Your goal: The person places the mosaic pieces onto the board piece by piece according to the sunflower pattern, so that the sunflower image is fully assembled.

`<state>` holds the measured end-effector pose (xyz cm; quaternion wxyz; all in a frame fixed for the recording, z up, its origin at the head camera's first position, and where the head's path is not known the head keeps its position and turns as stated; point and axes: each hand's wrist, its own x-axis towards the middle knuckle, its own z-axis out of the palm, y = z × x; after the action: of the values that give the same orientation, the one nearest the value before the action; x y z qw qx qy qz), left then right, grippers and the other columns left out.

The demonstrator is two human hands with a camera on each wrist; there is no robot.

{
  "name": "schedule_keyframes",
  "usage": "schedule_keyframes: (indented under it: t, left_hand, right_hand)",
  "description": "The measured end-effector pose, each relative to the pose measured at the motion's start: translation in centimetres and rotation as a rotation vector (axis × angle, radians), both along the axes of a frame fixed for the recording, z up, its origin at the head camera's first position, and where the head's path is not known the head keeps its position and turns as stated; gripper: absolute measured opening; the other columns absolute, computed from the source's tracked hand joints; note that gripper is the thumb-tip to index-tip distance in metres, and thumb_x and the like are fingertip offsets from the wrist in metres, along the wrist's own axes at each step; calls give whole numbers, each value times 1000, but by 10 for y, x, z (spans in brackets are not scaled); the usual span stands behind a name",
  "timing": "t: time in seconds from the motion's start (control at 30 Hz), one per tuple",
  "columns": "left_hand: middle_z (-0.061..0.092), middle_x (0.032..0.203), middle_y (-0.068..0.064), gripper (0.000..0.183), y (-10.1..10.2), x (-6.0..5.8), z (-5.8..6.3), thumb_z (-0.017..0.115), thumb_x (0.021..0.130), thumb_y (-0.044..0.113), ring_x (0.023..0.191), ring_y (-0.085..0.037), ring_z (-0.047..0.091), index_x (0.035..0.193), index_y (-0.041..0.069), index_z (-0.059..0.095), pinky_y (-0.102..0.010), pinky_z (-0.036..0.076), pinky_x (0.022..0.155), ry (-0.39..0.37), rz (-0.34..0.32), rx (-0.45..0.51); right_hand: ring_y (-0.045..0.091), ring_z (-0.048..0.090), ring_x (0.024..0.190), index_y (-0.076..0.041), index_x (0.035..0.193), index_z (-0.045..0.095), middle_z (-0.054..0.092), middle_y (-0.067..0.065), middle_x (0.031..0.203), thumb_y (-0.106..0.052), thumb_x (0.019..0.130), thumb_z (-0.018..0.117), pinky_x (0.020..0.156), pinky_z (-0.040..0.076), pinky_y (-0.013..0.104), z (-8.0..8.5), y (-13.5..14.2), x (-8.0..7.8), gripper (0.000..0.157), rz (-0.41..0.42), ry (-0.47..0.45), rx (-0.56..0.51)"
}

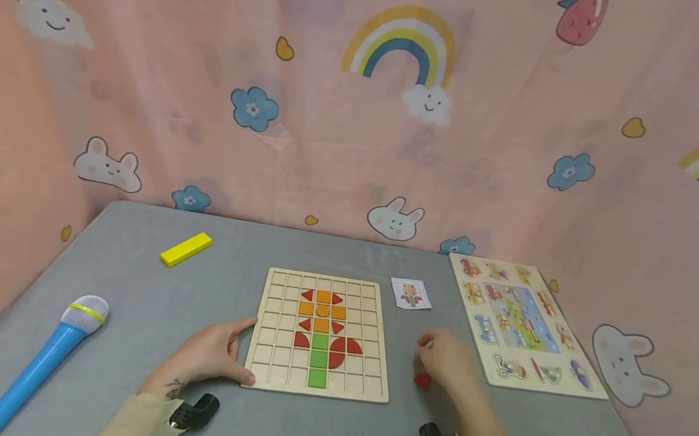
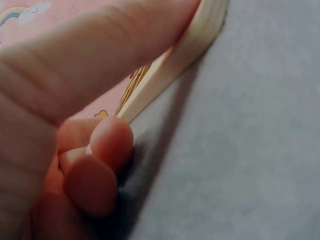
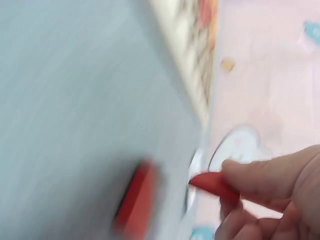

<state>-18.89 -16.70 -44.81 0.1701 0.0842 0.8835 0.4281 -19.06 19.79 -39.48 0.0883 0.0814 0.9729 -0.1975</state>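
A pale wooden grid board [image 1: 277, 376] lies mid-table with orange squares, an orange circle [image 1: 322, 310], red triangles, a column of green squares [image 1: 319, 360] and red quarter-circles [image 1: 355, 347] set in it. My left hand [image 1: 205, 353] touches its left side, thumb at the near corner and forefinger higher along the edge; in the left wrist view the thumb lies straight against the wooden rim. Right of the board, my right hand [image 1: 451, 361] pinches a small red piece with a curved edge [image 3: 215, 183] between thumb and fingers. Another red piece [image 3: 137, 200] lies on the table below it, blurred.
A small picture card [image 1: 411, 294] lies behind the right hand, showing a similar flower pattern. A wooden picture puzzle board [image 1: 539, 376] lies at the right. A yellow bar [image 1: 186, 250] sits back left; a blue toy microphone [image 1: 46, 363] is front left.
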Motion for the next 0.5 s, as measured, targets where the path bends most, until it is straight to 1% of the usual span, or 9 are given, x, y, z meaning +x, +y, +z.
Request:
schedule_keyframes:
  t: [0.03, 0.1, 0.17, 0.27, 0.33, 0.43, 0.5]
  left_hand:
    - [50, 54, -1, 107, 0, 0, 0, 91, 48, 25, 45, -10, 40, 140, 6, 40, -24, 29, 42, -3, 2, 1]
    - [50, 55, -1, 107, 0, 0, 0, 91, 48, 25, 45, -10, 40, 140, 6, 40, -24, 29, 42, -3, 4, -1]
    - [50, 55, -1, 106, 0, 0, 1, 91, 48, 25, 46, -11, 41, 140, 7, 40, -24, 29, 42, -2, 4, 1]
    - [50, 54, -1, 106, 0, 0, 1, 91, 48, 25, 46, -11, 40, 140, 7, 40, -24, 28, 43, 3, 1, -6]
    - [50, 54, -1, 106, 0, 0, 0, 91, 48, 26, 46, -11, 40, 140, 7, 40, -24, 28, 43, 6, -3, -9]
    - [50, 54, 0, 106, -1, 0, 0, 90, 49, 27, 46, -10, 40, 140, 7, 40, -24, 28, 43, 9, -12, -14]
    - [50, 55, 0, 106, -2, -1, 0, 90, 50, 28, 46, -10, 41, 140, 7, 40, -24, 29, 43, 10, -19, -17]
  right_hand:
    - [18, 50, 65, -6, 85, 64, 59, 6, 76, -12, 83, 63, 56, 40, 32, 1, -9, -3, 7, 11, 24, -32]
    - [16, 49, 63, -6, 82, 62, 56, 4, 72, -13, 83, 65, 54, 38, 28, 3, -29, -10, 7, 36, 60, -135]
    - [16, 48, 63, -7, 79, 61, 55, 3, 70, -11, 81, 67, 54, 38, 27, 4, -50, -17, 8, 98, 94, -238]
    - [16, 49, 66, -6, 81, 63, 56, 3, 72, -8, 81, 68, 57, 41, 26, 5, -82, -25, 5, 199, 92, -378]
    - [15, 50, 68, -5, 83, 66, 58, 3, 74, -6, 81, 68, 60, 43, 26, 6, -102, -29, 3, 280, 80, -417]
    - [13, 51, 70, -5, 84, 69, 63, 1, 77, -5, 81, 67, 63, 44, 26, 4, -129, -33, 4, 393, 54, -425]
    - [11, 52, 69, -6, 82, 70, 65, -1, 77, -7, 81, 68, 62, 44, 25, 0, -143, -34, 3, 435, 35, -413]
